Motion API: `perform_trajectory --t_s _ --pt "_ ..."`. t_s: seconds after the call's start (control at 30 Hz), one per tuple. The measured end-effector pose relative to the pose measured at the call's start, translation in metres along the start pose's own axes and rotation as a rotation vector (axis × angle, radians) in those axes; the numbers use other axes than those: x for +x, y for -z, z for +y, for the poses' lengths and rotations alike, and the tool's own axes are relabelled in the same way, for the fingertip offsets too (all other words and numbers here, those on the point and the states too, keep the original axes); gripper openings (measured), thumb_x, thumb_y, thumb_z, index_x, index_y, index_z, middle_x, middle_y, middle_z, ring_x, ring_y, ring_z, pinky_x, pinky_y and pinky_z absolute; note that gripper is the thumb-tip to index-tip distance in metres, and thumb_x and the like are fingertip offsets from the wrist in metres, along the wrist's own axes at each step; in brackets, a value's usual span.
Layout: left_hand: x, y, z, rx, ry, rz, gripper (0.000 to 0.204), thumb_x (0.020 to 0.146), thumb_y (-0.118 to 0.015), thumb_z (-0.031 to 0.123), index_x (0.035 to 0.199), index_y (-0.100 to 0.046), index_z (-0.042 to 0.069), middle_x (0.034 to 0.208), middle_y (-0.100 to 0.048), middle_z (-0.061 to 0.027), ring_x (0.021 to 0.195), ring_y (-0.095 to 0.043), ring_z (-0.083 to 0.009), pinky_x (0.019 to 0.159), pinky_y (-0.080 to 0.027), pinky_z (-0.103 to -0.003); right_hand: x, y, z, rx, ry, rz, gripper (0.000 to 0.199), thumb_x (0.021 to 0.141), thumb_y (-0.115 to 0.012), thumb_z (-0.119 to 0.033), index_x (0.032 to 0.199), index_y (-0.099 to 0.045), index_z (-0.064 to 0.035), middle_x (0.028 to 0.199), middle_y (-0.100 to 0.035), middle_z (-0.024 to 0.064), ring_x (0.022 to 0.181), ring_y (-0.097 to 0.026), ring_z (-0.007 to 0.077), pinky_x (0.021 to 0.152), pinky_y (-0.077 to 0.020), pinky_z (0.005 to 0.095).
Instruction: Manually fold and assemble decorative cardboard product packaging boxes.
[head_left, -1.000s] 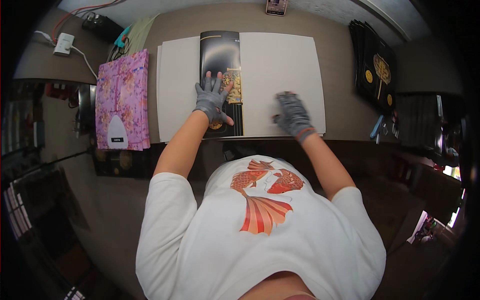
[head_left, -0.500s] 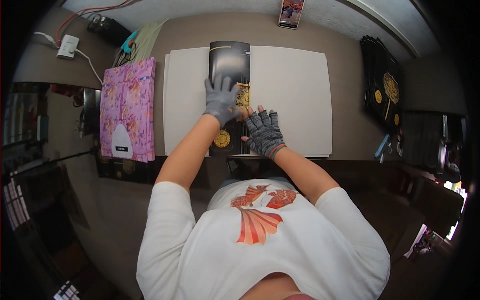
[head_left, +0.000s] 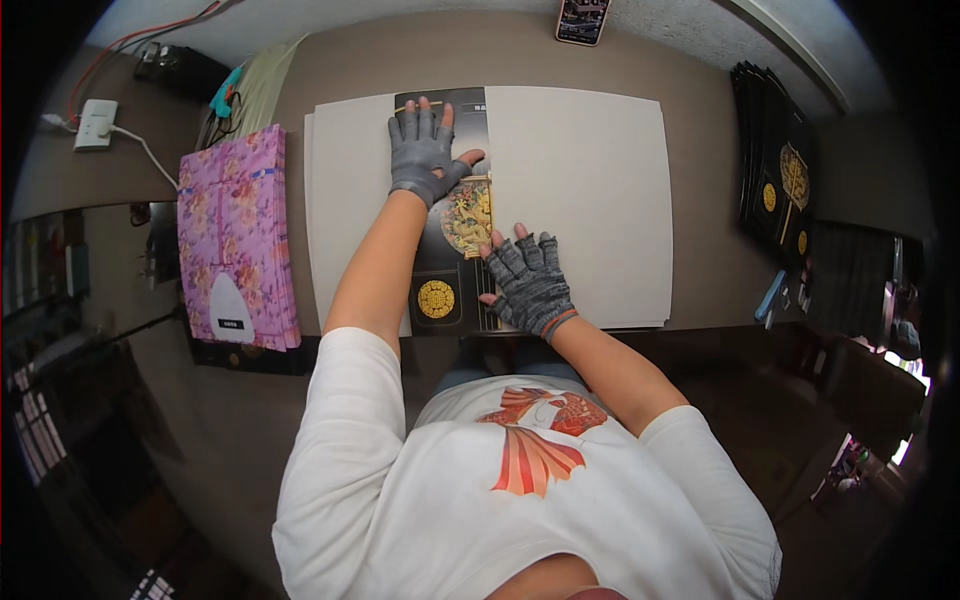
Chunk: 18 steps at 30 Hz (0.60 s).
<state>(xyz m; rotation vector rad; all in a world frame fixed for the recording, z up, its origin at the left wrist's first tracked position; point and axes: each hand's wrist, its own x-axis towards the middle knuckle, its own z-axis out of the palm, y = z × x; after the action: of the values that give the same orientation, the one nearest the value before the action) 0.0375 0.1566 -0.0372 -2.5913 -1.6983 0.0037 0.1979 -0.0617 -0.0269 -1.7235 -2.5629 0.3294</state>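
A black printed paper strip [head_left: 440,275] with a gold emblem and a round gold seal lies upright across a large white sheet [head_left: 580,130] on the table. My left hand [head_left: 427,150], in a grey fingerless glove, rests flat on the strip's far part with its fingers spread. Lower down, my right hand [head_left: 528,280], in a dark knitted fingerless glove, lies on the white sheet along the strip's right edge. Its fingers are stretched out, the tips at that edge. Neither hand grips anything.
A stack of pink floral folded covers [head_left: 235,230] lies at the left. Black gold-printed covers [head_left: 770,170] stand stacked at the right, near a blue-handled tool [head_left: 770,295]. A phone [head_left: 582,20] leans at the back. A white power socket [head_left: 96,125] with cables sits far left.
My left hand has slid away from me up the strip, uncovering the gold emblem. The right hand stays beside the strip's right edge. The view has shifted slightly.
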Motion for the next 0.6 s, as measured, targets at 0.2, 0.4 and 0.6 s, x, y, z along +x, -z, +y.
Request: perform_trajectory --t_s 0.2,0.4,0.6 --pt "-0.003 -0.012 -0.003 -0.051 -0.027 0.080 0.094 0.085 -0.042 0.075 0.152 -0.028 0.010 0.156 -0.022 -0.0255 0.146 -0.013 -0.0422 0.116 -0.005 -0.057 0.000 0.001 -0.001 0.019 0.002 0.004 0.078 0.083 -0.056 -0.062 0.145 -0.041 -0.0188 0.154 -0.034 0.0077 0.144 -0.021 0.0401 0.111 -0.0149 0.0665" --pt "-0.003 -0.011 -0.005 -0.064 -0.039 0.095 0.094 0.084 -0.043 0.075 0.151 -0.030 0.010 0.155 -0.024 -0.0259 0.145 -0.015 -0.0430 0.116 -0.005 -0.056 0.000 -0.002 -0.001 -0.023 -0.005 -0.047 0.072 0.085 -0.055 -0.059 0.145 -0.041 -0.0223 0.154 -0.033 0.0061 0.145 -0.019 0.0391 0.112 -0.0139 0.0665" --pt "-0.001 -0.014 -0.005 -0.097 -0.050 0.143 0.095 0.083 -0.044 0.076 0.152 -0.030 0.011 0.155 -0.023 -0.0254 0.146 -0.015 -0.0425 0.116 -0.006 -0.055 0.000 -0.001 0.003 -0.014 0.018 -0.013 0.069 0.086 -0.055 -0.056 0.145 -0.041 -0.0239 0.155 -0.032 0.0043 0.146 -0.016 0.0384 0.112 -0.0135 0.0661"
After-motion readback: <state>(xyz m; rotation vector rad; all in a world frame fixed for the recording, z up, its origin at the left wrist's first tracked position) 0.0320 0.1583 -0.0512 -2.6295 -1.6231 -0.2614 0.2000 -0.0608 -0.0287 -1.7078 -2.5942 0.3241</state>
